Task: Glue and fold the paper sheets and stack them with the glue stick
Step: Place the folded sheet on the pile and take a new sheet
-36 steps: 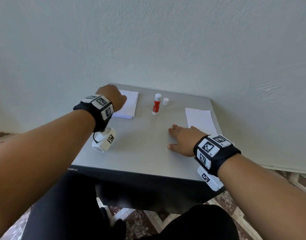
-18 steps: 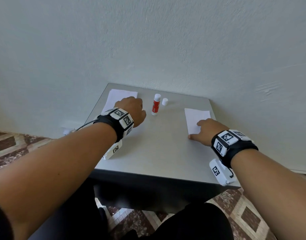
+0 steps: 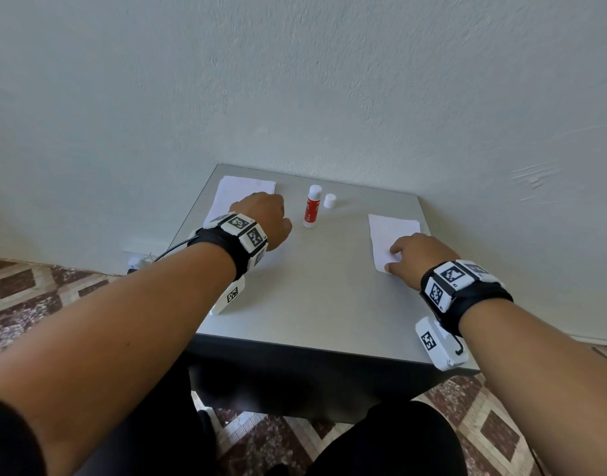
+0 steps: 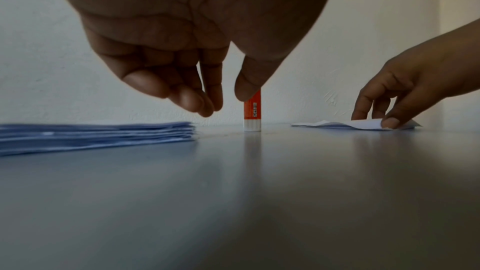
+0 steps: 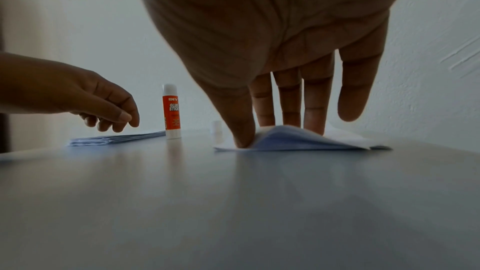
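White paper sheets [image 3: 244,187] lay stacked at the far left of the grey surface [image 3: 316,304]; the left hand [image 3: 264,218] hovered above them, fingers loosely curled, holding nothing. Beside it the glue stick [image 3: 312,207] stood upright, uncapped. The right hand [image 3: 419,257] pinched a folded sheet [image 3: 391,231] at its near corner.

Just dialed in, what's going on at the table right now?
A person is working at a small grey table. The right hand is on the folded sheet at the right, thumb and fingers pinching up its near edge. The left hand hangs loosely curled and empty beside the paper stack at the left, close to the glue stick. The stick stands upright mid-table, uncapped, its cap beside it.
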